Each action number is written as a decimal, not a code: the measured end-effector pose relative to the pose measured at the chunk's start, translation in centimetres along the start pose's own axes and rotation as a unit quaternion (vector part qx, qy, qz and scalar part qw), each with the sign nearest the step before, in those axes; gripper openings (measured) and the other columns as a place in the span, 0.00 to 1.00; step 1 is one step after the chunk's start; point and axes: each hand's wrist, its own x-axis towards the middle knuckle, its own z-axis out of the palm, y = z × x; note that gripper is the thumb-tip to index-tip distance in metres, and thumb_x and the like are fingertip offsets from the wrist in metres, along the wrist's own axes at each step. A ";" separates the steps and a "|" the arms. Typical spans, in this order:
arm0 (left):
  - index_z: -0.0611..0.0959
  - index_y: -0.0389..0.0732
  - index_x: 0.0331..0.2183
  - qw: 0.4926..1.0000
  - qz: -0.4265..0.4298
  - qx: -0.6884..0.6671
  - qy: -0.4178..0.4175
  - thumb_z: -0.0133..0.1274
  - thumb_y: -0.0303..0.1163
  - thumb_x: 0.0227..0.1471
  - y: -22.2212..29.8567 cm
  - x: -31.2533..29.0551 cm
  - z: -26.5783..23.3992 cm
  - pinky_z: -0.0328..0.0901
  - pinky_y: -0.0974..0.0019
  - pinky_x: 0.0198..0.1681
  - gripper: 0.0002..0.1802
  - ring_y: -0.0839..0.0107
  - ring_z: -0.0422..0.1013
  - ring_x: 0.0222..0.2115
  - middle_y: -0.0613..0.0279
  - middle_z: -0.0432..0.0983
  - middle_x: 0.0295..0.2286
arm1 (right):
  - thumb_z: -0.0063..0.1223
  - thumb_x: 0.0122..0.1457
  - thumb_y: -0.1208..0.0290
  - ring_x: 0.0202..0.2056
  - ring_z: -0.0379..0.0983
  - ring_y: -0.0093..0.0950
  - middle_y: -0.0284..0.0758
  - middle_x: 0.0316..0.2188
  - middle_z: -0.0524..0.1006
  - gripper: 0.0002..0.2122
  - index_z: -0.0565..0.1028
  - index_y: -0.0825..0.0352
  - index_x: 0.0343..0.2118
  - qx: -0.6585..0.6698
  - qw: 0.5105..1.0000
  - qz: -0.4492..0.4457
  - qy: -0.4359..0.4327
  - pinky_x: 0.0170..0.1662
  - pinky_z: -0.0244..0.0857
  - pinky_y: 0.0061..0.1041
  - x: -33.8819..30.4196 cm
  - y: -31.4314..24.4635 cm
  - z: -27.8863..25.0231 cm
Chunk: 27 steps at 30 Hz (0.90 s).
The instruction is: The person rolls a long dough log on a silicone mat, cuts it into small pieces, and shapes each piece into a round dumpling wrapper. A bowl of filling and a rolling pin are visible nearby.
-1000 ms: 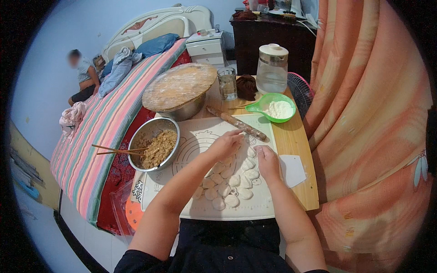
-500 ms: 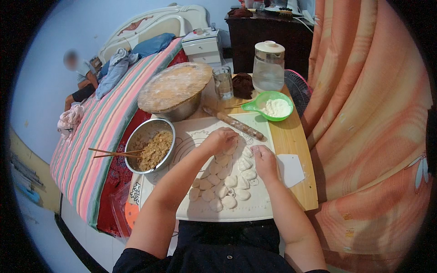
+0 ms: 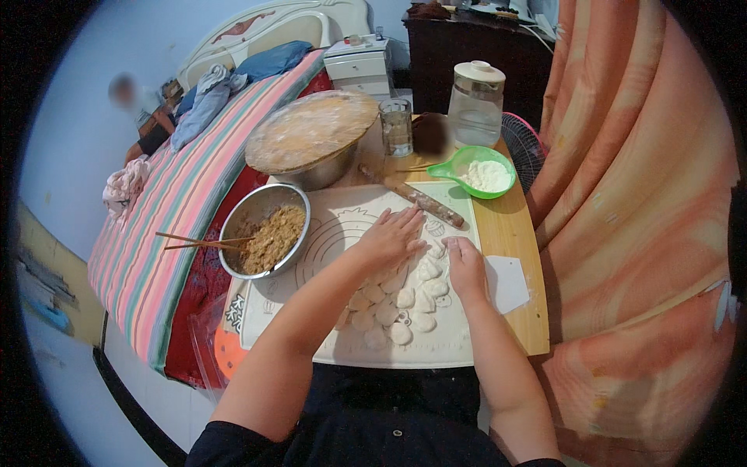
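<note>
Many small flattened pieces of dough (image 3: pixel 385 313) lie close together on a white printed pastry mat (image 3: pixel 327 222). My left hand (image 3: pixel 393 240) is palm down over the far part of them, its fingers stretched out flat and hiding the dough beneath. At the right of the dough pieces is my right hand (image 3: pixel 468 268), its fingers curled in and its thumb toward them; whatever it may hold is hidden. A floury wooden rolling pin (image 3: pixel 420 201) lies slantwise on the mat just beyond both hands.
A metal bowl of filling (image 3: pixel 268 237) with chopsticks (image 3: pixel 198 243) stands left. Behind are a large pot (image 3: pixel 331 167) under a floury round board (image 3: pixel 311 131), a glass (image 3: pixel 397 128), a water jug (image 3: pixel 476 105) and a green scoop of flour (image 3: pixel 484 173). A white scraper (image 3: pixel 507 284) lies right. Someone sits beyond the bed.
My left hand has flattened from a curled shape, its fingers now stretched out over the dough. My right hand stays curled beside the pieces. The whole view has shifted slightly.
</note>
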 end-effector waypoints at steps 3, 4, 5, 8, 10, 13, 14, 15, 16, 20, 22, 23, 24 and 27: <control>0.54 0.42 0.65 0.995 -0.019 -0.061 -0.076 0.38 0.53 0.63 -2.3 1.8 1.4 0.40 0.49 0.67 0.38 0.53 0.42 0.67 0.56 0.45 0.67 | 0.45 0.65 0.63 0.41 0.75 0.45 0.45 0.38 0.79 0.13 0.78 0.68 0.38 -0.018 1.000 -0.020 -0.012 0.44 0.67 0.37 -0.1 0.1 0.3; 0.53 0.42 0.66 0.982 -0.040 -0.169 -0.069 0.39 0.55 0.63 -2.8 1.9 1.0 0.40 0.50 0.67 0.39 0.55 0.42 0.67 0.57 0.45 0.67 | 0.45 0.65 0.63 0.41 0.75 0.45 0.45 0.38 0.79 0.13 0.78 0.68 0.38 -0.017 0.999 -0.032 -0.016 0.44 0.67 0.37 0.1 0.1 0.3; 0.52 0.41 0.66 0.957 -0.063 -0.277 -0.059 0.39 0.56 0.62 -3.2 1.7 0.6 0.40 0.51 0.67 0.41 0.57 0.43 0.67 0.57 0.45 0.67 | 0.45 0.65 0.63 0.41 0.74 0.45 0.45 0.39 0.78 0.13 0.78 0.68 0.39 -0.015 0.999 -0.046 -0.021 0.44 0.67 0.37 0.3 0.1 0.4; 0.54 0.38 0.66 0.794 -0.109 -0.595 0.063 0.43 0.57 0.61 -2.2 -1.9 -3.8 0.43 0.56 0.66 0.44 0.63 0.46 0.66 0.58 0.47 0.66 | 0.46 0.65 0.63 0.42 0.75 0.43 0.44 0.40 0.78 0.13 0.77 0.67 0.41 -0.013 0.997 -0.077 -0.011 0.45 0.67 0.35 0.6 1.1 0.6; 0.65 0.39 0.61 0.798 -0.115 -0.587 0.076 0.42 0.55 0.63 -1.9 -5.5 -4.4 0.45 0.55 0.66 0.36 0.61 0.44 0.67 0.60 0.42 0.67 | 0.47 0.65 0.63 0.42 0.76 0.41 0.43 0.40 0.79 0.13 0.77 0.67 0.43 -0.008 0.997 -0.066 -0.024 0.46 0.67 0.34 0.7 1.0 0.6; 0.70 0.40 0.59 0.936 -0.069 -0.338 0.075 0.48 0.46 0.62 -2.0 -12.6 -5.0 0.47 0.57 0.66 0.29 0.55 0.49 0.65 0.51 0.46 0.66 | 0.49 0.63 0.62 0.49 0.72 0.40 0.44 0.47 0.76 0.16 0.75 0.68 0.48 0.005 0.995 -0.059 -0.085 0.54 0.63 0.33 0.6 1.2 -0.4; 0.71 0.38 0.57 0.945 -0.069 -0.302 0.104 0.50 0.44 0.61 -1.3 -15.6 -4.9 0.51 0.55 0.64 0.29 0.50 0.54 0.62 0.46 0.51 0.64 | 0.50 0.63 0.62 0.52 0.70 0.41 0.45 0.50 0.75 0.17 0.74 0.68 0.50 -0.013 0.992 -0.072 -0.099 0.57 0.61 0.34 0.3 1.5 -0.7; 0.69 0.38 0.57 0.970 -0.070 -0.198 0.122 0.52 0.42 0.59 -1.4 -18.6 -4.4 0.52 0.54 0.63 0.29 0.47 0.54 0.62 0.43 0.54 0.62 | 0.50 0.63 0.61 0.55 0.67 0.42 0.45 0.52 0.73 0.19 0.73 0.68 0.51 -0.031 0.989 -0.085 -0.115 0.59 0.59 0.34 -0.3 1.7 -0.7; 0.66 0.38 0.59 0.975 -0.076 -0.148 0.147 0.55 0.41 0.56 -1.4 -21.5 -3.6 0.53 0.52 0.62 0.33 0.45 0.55 0.61 0.43 0.56 0.61 | 0.54 0.60 0.58 0.64 0.55 0.43 0.45 0.61 0.64 0.26 0.68 0.66 0.58 -0.102 0.975 -0.104 -0.168 0.66 0.48 0.37 -2.0 -0.6 -1.7; 0.58 0.40 0.63 0.977 -0.181 -0.068 0.094 0.60 0.52 0.48 -0.3 -27.3 1.5 0.50 0.43 0.62 0.49 0.39 0.54 0.59 0.36 0.52 0.60 | 0.51 0.59 0.50 0.69 0.43 0.40 0.42 0.68 0.50 0.34 0.58 0.62 0.65 -0.340 0.860 -0.220 -0.309 0.68 0.38 0.50 -9.8 -6.8 -2.6; 0.55 0.40 0.64 0.985 -0.149 -0.056 0.068 0.60 0.58 0.47 1.4 -26.3 2.2 0.45 0.39 0.63 0.54 0.35 0.48 0.62 0.32 0.48 0.61 | 0.49 0.60 0.48 0.69 0.41 0.39 0.42 0.69 0.48 0.35 0.56 0.61 0.66 -0.379 0.824 -0.250 -0.340 0.67 0.36 0.53 -11.2 -7.4 -1.8; 0.53 0.42 0.65 0.989 -0.104 -0.054 0.089 0.58 0.60 0.48 2.2 -25.2 2.9 0.44 0.39 0.64 0.55 0.36 0.45 0.63 0.33 0.45 0.62 | 0.48 0.60 0.48 0.69 0.41 0.39 0.42 0.69 0.47 0.35 0.56 0.61 0.66 -0.372 0.822 -0.259 -0.345 0.67 0.36 0.54 -11.2 -7.2 -1.0; 0.53 0.43 0.66 0.991 -0.102 -0.036 0.080 0.57 0.60 0.49 3.3 -23.1 2.7 0.44 0.39 0.64 0.54 0.36 0.46 0.63 0.34 0.45 0.63 | 0.46 0.61 0.48 0.69 0.41 0.39 0.42 0.69 0.46 0.34 0.55 0.60 0.66 -0.371 0.821 -0.264 -0.345 0.67 0.35 0.54 -11.1 -6.9 -0.6; 0.54 0.45 0.65 0.991 -0.107 -0.024 0.080 0.54 0.59 0.52 3.5 -17.9 2.5 0.44 0.39 0.64 0.50 0.36 0.46 0.63 0.37 0.44 0.64 | 0.45 0.63 0.51 0.69 0.42 0.39 0.41 0.69 0.47 0.32 0.56 0.61 0.66 -0.360 0.835 -0.287 -0.303 0.68 0.34 0.53 -8.5 -5.7 1.2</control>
